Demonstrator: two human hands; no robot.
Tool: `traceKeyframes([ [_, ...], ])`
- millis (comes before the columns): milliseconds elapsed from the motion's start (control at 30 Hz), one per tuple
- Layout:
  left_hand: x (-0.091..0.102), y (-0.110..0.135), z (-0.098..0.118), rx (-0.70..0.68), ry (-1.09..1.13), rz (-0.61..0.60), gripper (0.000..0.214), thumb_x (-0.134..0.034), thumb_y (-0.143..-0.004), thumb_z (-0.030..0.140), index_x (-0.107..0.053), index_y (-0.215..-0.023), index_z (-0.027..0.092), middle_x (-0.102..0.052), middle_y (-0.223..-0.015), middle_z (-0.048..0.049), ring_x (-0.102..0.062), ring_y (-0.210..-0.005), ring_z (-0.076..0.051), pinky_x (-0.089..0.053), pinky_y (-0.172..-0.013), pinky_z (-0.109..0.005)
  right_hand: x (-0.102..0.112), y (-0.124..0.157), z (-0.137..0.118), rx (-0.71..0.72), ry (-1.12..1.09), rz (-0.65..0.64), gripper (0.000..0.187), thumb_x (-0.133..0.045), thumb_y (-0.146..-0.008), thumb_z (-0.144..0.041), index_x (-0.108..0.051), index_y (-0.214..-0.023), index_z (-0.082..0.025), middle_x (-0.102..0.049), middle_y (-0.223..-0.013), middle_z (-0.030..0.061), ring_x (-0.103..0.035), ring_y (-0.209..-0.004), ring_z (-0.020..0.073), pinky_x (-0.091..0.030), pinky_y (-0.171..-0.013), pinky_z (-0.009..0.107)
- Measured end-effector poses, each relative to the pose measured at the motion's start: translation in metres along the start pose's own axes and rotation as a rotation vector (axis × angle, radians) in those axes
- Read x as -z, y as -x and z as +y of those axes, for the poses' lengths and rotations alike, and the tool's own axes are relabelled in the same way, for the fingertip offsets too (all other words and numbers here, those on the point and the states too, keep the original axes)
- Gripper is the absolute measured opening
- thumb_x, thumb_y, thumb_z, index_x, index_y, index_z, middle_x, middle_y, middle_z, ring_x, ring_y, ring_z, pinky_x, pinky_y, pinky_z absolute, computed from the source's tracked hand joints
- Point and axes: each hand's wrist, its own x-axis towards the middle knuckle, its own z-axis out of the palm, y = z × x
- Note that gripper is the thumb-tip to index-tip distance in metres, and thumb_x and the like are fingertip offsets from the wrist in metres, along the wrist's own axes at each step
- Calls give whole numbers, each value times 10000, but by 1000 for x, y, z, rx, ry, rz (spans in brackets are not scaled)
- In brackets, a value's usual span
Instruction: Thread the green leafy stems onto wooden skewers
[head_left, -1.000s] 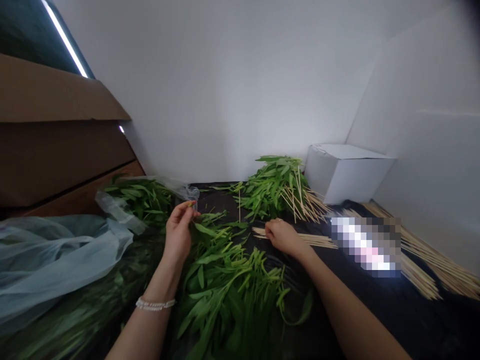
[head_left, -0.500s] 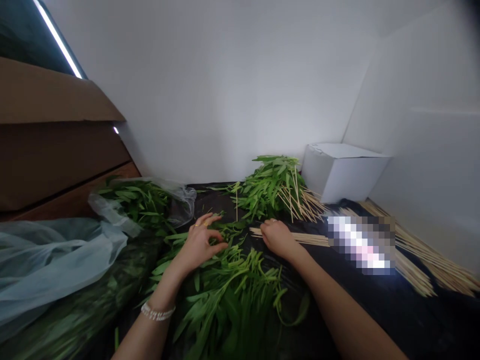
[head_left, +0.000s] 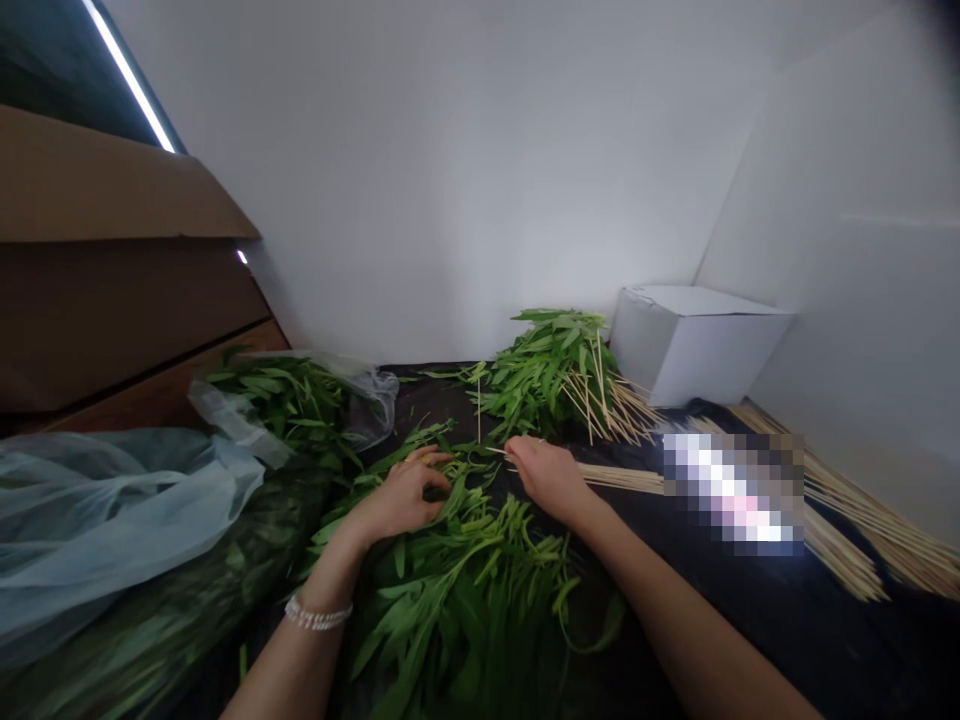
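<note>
Left hand (head_left: 401, 495) grip closed on loose greens (head_left: 457, 580), right hand (head_left: 547, 475) pinching a skewer (head_left: 499, 452); its point could prick fingers.

Dim scene, soft daylight off the white wall (head_left: 465, 180). Light strip (head_left: 131, 78) glares top left. Edges warped, bottom corners blurred.

I see my left hand (head_left: 401, 495) low and forward, palm down, fingers curled loosely inward with the thumb tucked toward them; a beaded bracelet (head_left: 315, 615) circles that wrist. My right hand (head_left: 547, 475) sits just across from it, knuckles up, fingers bent and pinched together, though I cannot quite tell what the fingertips close on. Both forearms are bare and angle inward.
</note>
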Motion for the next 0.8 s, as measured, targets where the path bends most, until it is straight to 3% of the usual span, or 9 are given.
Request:
traceKeyframes([
  [133, 2, -7, 1, 24, 143, 157, 157, -713, -701, 343, -754, -804, 232, -643, -1235, -90, -566, -1160, -293, -406, -1011, -434, -6, 1, -6, 110, -56, -17, 269, -398, -940, -146, -592, -1111, -220, -614, -961, 50, -535, -933, 179, -382, -796, 246],
  [300, 13, -10, 3, 59, 313, 722, 239, -654, -789, 362, -726, -954, 205, -695, -1091, -93, -608, -1072, -250, -403, -1015, -421, -14, 0, -5, 120, -75, -80, 377, -428, -853, -35, -599, -1156, -181, -602, -993, 70, -510, -978, 183, -389, -854, 251],
  [400, 14, -9, 4, 46, 423, 903, 258, -650, -807, 359, -710, -1005, 205, -677, -1114, -83, -580, -1104, -230, -412, -1000, -381, -15, 1, -3, 103, -53, -102, 390, -425, -863, -46, -581, -1191, -189, -609, -993, 65, -529, -963, 179, -395, -837, 252],
  [467, 13, -9, 6, 61, 571, 891, 271, -651, -811, 374, -701, -1014, 202, -683, -1076, -75, -595, -1057, -213, -438, -956, -347, -14, 1, -3, 90, -32, -109, 410, -422, -882, -73, -550, -1244, -218, -615, -1000, 53, -556, -918, 173, -405, -791, 251],
  [600, 11, -10, 14, 101, 963, 752, 298, -642, -822, 412, -653, -1036, 206, -710, -836, -29, -646, -782, -155, -495, -805, -291, -9, 2, -3, 54, 6, -66, 436, -420, -903, -108, -504, -1308, -246, -628, -998, 46, -592, -847, 163, -412, -703, 242],
  [700, 12, -10, 20, 127, 1168, 705, 290, -702, -772, 406, -657, -980, 209, -720, -804, -17, -634, -683, -123, -498, -704, -240, -8, 3, 0, 32, -4, 81, 434, -394, -917, -110, -496, -1325, -213, -632, -986, 61, -597, -875, 165, -423, -710, 237],
  [800, 7, -10, 24, 226, 1214, 551, 314, -769, -700, 388, -701, -922, 176, -737, -795, -47, -643, -679, -134, -500, -686, -240, -11, 3, 1, 43, -57, 272, 403, -366, -932, -120, -515, -1305, -157, -632, -974, 81, -593, -896, 172, -441, -758, 248],
])
